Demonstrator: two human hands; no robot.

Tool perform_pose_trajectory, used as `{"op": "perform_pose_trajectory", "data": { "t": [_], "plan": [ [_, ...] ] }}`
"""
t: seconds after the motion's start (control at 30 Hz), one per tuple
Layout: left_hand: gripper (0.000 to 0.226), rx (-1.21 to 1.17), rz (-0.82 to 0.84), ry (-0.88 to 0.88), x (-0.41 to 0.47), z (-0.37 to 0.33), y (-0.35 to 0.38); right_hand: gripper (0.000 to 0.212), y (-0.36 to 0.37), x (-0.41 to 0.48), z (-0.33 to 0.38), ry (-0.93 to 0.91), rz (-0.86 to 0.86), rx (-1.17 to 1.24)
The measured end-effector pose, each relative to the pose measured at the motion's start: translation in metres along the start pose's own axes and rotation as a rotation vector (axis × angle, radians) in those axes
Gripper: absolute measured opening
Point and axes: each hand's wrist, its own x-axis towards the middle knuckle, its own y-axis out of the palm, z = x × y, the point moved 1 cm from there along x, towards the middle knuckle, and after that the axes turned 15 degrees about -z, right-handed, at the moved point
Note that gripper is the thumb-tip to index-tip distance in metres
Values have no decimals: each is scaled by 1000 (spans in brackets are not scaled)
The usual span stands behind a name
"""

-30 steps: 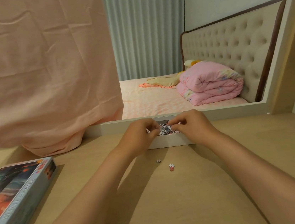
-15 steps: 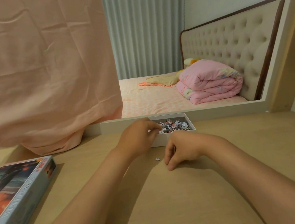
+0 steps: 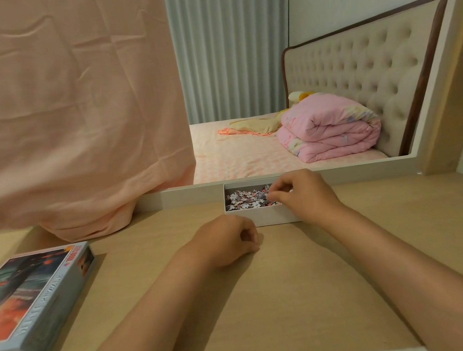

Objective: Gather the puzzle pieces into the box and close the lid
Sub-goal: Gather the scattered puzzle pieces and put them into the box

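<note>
a heap of small pink, white and dark cardboard puzzle pieces (image 3: pixel 242 198) is seen lying inside a shallow white rectangular cardboard box (image 3: pixel 262 218), which is set on the far side of a light wooden table (image 3: pixel 296 284), against a white ledge (image 3: pixel 189 195). the right hand (image 3: pixel 302 193) is held over the right part of the box, its fingertips (image 3: pixel 271 196) drawn together at the heap; whether a piece is pinched between them cannot be told. the left hand (image 3: pixel 224 242) is rested on the table just in front of the box's left corner, its fingers curled under against the thumb; what, if anything, is enclosed cannot be told. a blue-grey cardboard lid with a printed orange and dark picture (image 3: pixel 32 299) is laid on the table well apart, at the left edge. a large peach-pink cloth (image 3: pixel 64 108) is hung behind the lid. beyond the ledge a bed with a folded pink quilt (image 3: pixel 327 131), a beige tufted headboard (image 3: pixel 357 72) and a pale grey pleated curtain (image 3: pixel 228 44) are seen.
</note>
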Motion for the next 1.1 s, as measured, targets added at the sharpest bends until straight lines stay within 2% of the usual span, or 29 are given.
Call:
{"op": "perform_pose_trajectory", "data": {
  "t": [0.07, 0.17, 0.27, 0.33, 0.4, 0.47, 0.57, 0.73, 0.87, 0.9, 0.97, 1.03, 1.1],
  "plan": [
    [9, -100, -75, -45, 3, -3, -3, 5, 3, 2, -5, 15, -57, -16],
    [5, -240, -290, -85, 23, -3, -12, 15, 3, 6, -13, 30, 9, -37],
    [8, -205, -401, -92, 45, 1, -16, 20, -6, 9, -17, 71, 27, 43],
    [13, -114, -387, -91, 55, 6, -9, 22, -9, 9, -19, 60, 39, 42],
    [20, -41, -345, -73, 58, 10, 2, 21, -9, 5, -19, -4, 135, -1],
    [26, -50, -297, -46, 52, 10, 9, 21, -6, 1, -19, -67, 231, -41],
    [28, -26, -250, 24, 37, 8, 11, 21, -6, -2, -17, -109, 282, -33],
    [29, 46, -213, 133, 12, 3, -4, 24, -18, -3, -6, -129, 437, -23],
    [38, 60, -217, 206, -6, -1, -11, 17, -24, -7, 4, -159, 523, -35],
    [42, 70, -212, 238, -10, -3, -10, 22, -23, -9, 6, -178, 534, -68],
    [53, 134, -178, 288, -14, -8, -5, 46, -21, -15, 9, -202, 619, -132],
    [70, 222, -127, 261, -15, -10, -1, 68, -18, -23, 11, -219, 701, -222],
    [85, 249, -74, 207, -10, -11, -1, 80, -14, -28, 9, -263, 693, -359]
  ]
}}
